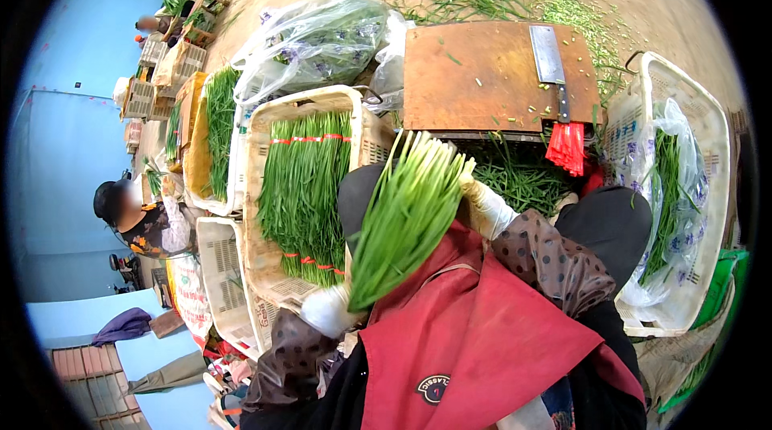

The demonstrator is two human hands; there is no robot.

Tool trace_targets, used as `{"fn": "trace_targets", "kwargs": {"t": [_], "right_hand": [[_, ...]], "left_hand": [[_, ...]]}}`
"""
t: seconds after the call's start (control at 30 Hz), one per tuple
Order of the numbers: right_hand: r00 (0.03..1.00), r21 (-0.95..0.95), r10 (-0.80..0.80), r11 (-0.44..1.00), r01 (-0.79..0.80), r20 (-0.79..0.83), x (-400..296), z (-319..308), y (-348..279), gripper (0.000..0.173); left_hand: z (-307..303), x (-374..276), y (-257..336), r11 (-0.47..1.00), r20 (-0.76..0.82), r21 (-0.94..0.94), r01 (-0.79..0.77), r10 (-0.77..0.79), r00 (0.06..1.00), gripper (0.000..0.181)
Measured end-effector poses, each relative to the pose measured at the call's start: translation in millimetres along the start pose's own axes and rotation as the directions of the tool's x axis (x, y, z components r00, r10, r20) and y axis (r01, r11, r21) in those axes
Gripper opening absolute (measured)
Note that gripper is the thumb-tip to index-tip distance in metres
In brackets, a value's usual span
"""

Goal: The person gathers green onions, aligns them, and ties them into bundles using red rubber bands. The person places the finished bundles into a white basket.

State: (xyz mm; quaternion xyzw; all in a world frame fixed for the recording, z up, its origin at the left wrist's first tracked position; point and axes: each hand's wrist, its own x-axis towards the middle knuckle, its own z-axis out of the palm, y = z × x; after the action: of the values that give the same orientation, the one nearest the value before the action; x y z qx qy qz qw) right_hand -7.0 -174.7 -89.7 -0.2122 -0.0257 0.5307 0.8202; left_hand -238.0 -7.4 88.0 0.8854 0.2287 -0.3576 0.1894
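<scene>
A thick bunch of garlic chives point(407, 225) lies slantwise over my lap, pale cut stems at the top and green leaf tips at the bottom. My right hand point(479, 192), in a pale glove, grips its stem end. At the leaf tips, my gloved left hand point(329, 309) holds the lower end, its fingers partly hidden by the leaves. Just left of the bunch, a white plastic crate point(377, 122) contains rows of chives point(301, 195) bound with red ties at both ends. A red apron point(470, 333) covers my front.
A cleaver point(547, 56) rests on a wooden board point(470, 80) before me. Red ties point(566, 149) hang from its near edge, above loose leaves point(525, 177). Another crate point(711, 116) stands right. A plastic bag of greens point(319, 38) lies beyond the left crate. A person point(157, 219) works farther left.
</scene>
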Motion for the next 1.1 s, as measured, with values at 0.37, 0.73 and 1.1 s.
{"fn": "trace_targets", "kwargs": {"t": [0.37, 0.73, 1.1], "right_hand": [[0.974, 0.152, 0.086, 0.987, -0.055, -0.21, 18.2, -23.0, 0.8, 0.044], [0.999, 0.088, 0.023, 0.996, -0.019, -0.045, -5.1, 28.7, -49.4, 0.053], [0.994, 0.137, -0.106, 0.985, 0.103, 0.017, -36.4, 39.5, -46.1, 0.07]], "left_hand": [[-89.8, 23.8, -39.4, 0.78, -0.212, -0.619, -0.093, -0.052, 0.976, 0.077], [-80.0, 119.4, 87.7, 0.855, -0.32, -0.104, -0.508, 0.455, 0.831, 0.099], [-28.6, 128.7, 64.8, 0.213, -0.076, -0.966, -0.146, 0.304, 0.95, 0.03]]}}
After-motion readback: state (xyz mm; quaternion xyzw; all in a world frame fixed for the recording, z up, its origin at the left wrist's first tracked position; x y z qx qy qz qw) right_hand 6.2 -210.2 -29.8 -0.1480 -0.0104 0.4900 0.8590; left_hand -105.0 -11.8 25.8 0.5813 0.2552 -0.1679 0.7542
